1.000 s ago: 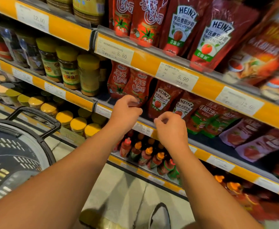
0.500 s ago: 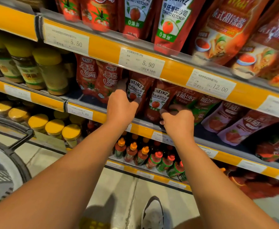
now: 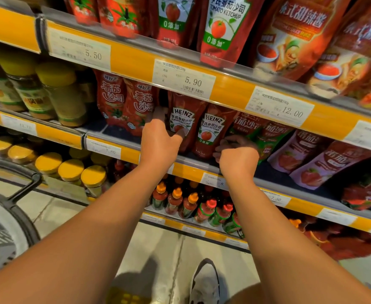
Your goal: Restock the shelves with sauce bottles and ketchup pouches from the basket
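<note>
Two red Heinz ketchup pouches stand upright side by side on the middle shelf [image 3: 202,164]. My left hand [image 3: 160,139] grips the left Heinz pouch [image 3: 181,116], thumb on its front and fingers behind its left edge. My right hand [image 3: 237,154] is curled at the lower right corner of the right Heinz pouch [image 3: 210,128], next to a green-and-red pouch [image 3: 243,126]. Small sauce bottles [image 3: 186,205] with orange and red caps fill the shelf below. The dark basket [image 3: 15,194] shows at the lower left; its contents are hidden.
Other red ketchup pouches [image 3: 123,102] stand left of my hands. Purple pouches [image 3: 312,156] lean to the right. Yellow-lidded jars [image 3: 66,93] fill the left shelves. More Heinz pouches [image 3: 221,29] hang over the upper shelf. My shoe [image 3: 204,281] is on the tiled floor.
Both hands have reached from the shelf's front edge into the middle shelf and closed on the Heinz pouches. The view has shifted right, and the basket has slid toward the left edge.
</note>
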Action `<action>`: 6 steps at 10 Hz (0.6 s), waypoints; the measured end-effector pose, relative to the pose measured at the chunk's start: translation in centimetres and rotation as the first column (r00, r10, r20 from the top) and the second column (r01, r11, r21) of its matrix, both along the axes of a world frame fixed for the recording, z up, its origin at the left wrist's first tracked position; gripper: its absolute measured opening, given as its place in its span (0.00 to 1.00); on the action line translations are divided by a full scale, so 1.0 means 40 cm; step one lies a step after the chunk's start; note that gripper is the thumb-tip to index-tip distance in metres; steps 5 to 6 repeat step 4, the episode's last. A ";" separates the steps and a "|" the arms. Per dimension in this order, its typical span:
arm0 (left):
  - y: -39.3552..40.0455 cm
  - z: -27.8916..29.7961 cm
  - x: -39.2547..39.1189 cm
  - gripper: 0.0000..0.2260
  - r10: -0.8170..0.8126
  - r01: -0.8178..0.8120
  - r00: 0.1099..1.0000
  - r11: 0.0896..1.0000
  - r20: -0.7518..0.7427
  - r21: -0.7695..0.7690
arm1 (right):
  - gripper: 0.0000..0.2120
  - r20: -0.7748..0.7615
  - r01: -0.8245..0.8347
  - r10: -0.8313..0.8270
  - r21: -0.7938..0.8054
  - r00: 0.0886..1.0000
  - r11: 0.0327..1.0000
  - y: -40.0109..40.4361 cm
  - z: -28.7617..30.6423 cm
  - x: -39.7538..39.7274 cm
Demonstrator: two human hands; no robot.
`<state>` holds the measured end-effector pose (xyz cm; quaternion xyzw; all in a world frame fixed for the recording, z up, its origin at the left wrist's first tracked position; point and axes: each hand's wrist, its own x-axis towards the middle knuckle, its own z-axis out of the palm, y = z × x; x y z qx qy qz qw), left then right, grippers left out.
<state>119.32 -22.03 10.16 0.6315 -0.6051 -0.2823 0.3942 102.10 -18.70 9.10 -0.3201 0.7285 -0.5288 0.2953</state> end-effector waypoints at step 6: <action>0.047 0.000 0.055 0.32 -0.189 0.211 0.958 0.974 -0.216 0.083 | 0.21 -0.123 -0.121 0.138 0.133 0.983 0.984 0.085 0.044 0.043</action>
